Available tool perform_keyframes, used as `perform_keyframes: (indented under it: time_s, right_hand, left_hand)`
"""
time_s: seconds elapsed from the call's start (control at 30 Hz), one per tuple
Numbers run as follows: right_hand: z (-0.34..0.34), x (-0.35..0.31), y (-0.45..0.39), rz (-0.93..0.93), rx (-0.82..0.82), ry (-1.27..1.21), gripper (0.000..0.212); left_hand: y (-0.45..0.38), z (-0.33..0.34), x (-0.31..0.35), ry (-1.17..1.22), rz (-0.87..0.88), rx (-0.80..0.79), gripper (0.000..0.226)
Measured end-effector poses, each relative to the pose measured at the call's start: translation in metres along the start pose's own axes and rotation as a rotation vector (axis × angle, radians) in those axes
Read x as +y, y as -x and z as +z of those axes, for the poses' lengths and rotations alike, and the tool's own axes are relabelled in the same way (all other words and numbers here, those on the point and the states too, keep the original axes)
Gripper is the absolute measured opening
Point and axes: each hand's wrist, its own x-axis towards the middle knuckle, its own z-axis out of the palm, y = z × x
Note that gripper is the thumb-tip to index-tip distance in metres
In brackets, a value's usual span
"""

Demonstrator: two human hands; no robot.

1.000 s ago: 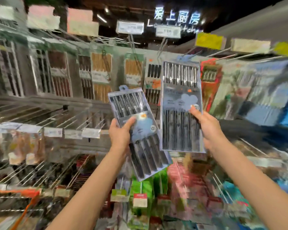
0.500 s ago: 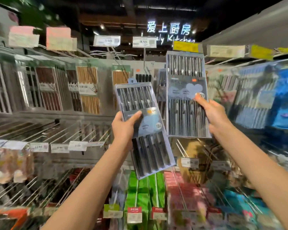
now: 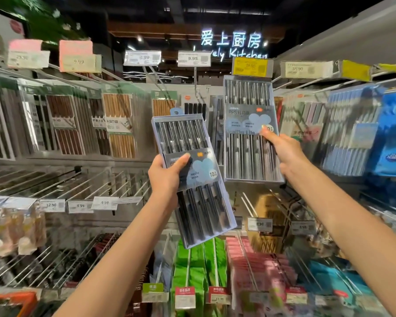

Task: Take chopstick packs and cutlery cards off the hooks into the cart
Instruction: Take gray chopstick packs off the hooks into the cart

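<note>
At far left, pink-topped price tags (image 3: 78, 56) are hanging from the upper hook rail; one is reading "9.99". Below them, packs of dark, brown and bamboo-coloured chopsticks (image 3: 118, 125) are hanging in a row on the hooks. Under that row, bare wire hooks (image 3: 62, 184) are projecting toward you, and their white tags (image 3: 52, 205) are showing "12.90" and "9.99".

Left of centre, your left hand (image 3: 167, 179) is gripping the left chopstick pack (image 3: 192, 177): the thumb is pressing across the label on its front and the other fingers are curling behind its left edge. The pack is tilting, top toward the left, free of any hook, and its label is showing a blue heart and "10". Beneath it, green packs (image 3: 192, 268) and pink packs (image 3: 258, 268) are hanging on lower hooks, with red tags (image 3: 185, 291) in front; their print is too small to read.

Overhead at centre, a lit sign (image 3: 232, 41) is reading "爱上厨房" above partly hidden script that looks like "Lovely Kitchen". Two white tags below it are reading "9.99" and "9.95".

Right of centre, your right hand (image 3: 284, 151) is pinching the right chopstick pack (image 3: 250, 129) at its right edge, thumb on the front label, the other fingers behind. This pack is standing upright, close before the hanging stock; whether it is still on a hook cannot be told. Its label is reading "PPS". Above it, a yellow tag (image 3: 249, 66) is showing "38.80", and a pale tag beside it "35.90".

At far right, blue packs (image 3: 352, 133) are hanging, blurred.
</note>
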Motion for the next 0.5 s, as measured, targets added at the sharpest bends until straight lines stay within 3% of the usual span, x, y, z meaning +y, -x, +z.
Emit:
perform_keyframes:
  time_s: [0.13, 0.23, 0.5]
  right_hand:
    - [-0.005, -0.001, -0.011, 0.042, -0.006, -0.007, 0.095]
    - [-0.007, -0.003, -0.019, 0.062, -0.001, 0.032, 0.080]
    - [0.023, -0.015, -0.048, 0.159, -0.024, 0.080, 0.082]
  left_hand:
    - [-0.004, -0.004, 0.002, -0.022, 0.021, 0.008, 0.022]
    - [-0.008, -0.004, 0.005, -0.040, 0.045, 0.004, 0.024]
    - [-0.008, 0.000, 0.011, -0.072, 0.053, -0.018, 0.023]
